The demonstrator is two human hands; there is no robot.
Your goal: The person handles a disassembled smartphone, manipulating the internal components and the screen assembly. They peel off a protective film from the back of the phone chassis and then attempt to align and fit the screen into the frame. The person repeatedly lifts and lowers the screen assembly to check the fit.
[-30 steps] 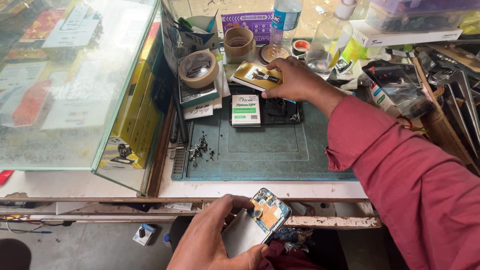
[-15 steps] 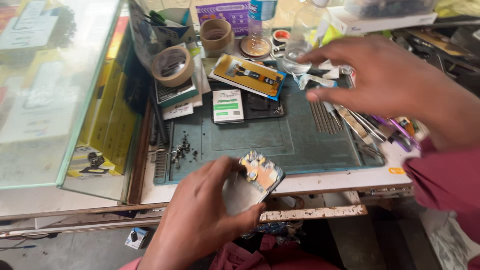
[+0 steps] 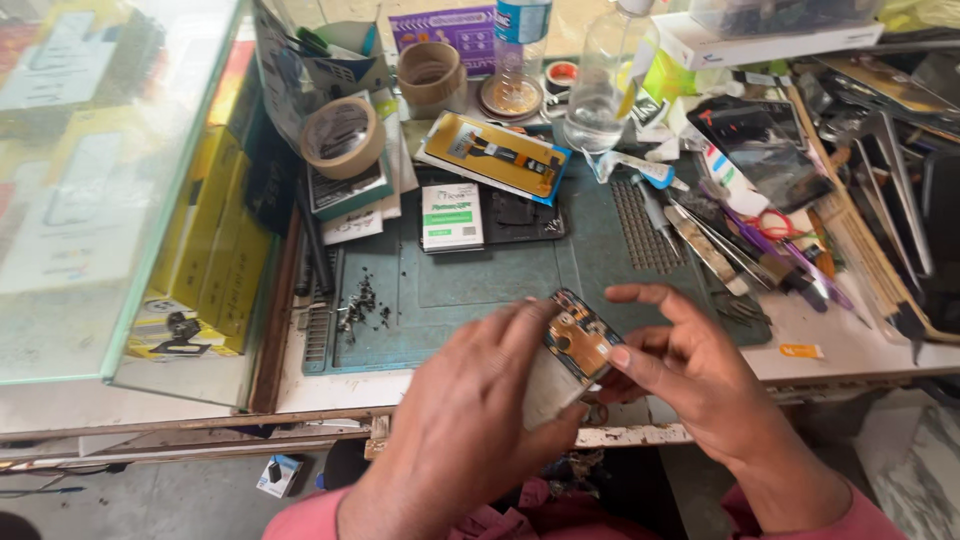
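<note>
Orange-and-black circuitry shows on the opened phone with its back cover off (image 3: 572, 350), which both hands hold just over the near edge of the teal rubber repair mat (image 3: 500, 290). The left hand (image 3: 470, 420) wraps closed around the phone's lower, pale half, thumb along one side and fingers behind. The right hand (image 3: 690, 375) grips the phone's upper end, thumb pressed on the edge beside the circuitry and the other fingers spread loosely above it.

On the mat's far part lies a small white-and-green phone battery (image 3: 451, 216), touching a black phone frame (image 3: 520, 215). Beyond the mat's far edge rests a yellow display panel with a black ribbon cable (image 3: 495, 152). At the mat's left side sits a scatter of tiny black screws (image 3: 362, 305). Past its far left corner stands a roll of brown packing tape (image 3: 343, 137) on stacked booklets. Right of the mat, metal tweezers and slim hand tools (image 3: 720, 245) lie on the white worktop (image 3: 850, 345). A clear plastic bottle (image 3: 603, 85) stands beyond the mat's far right corner.
</note>
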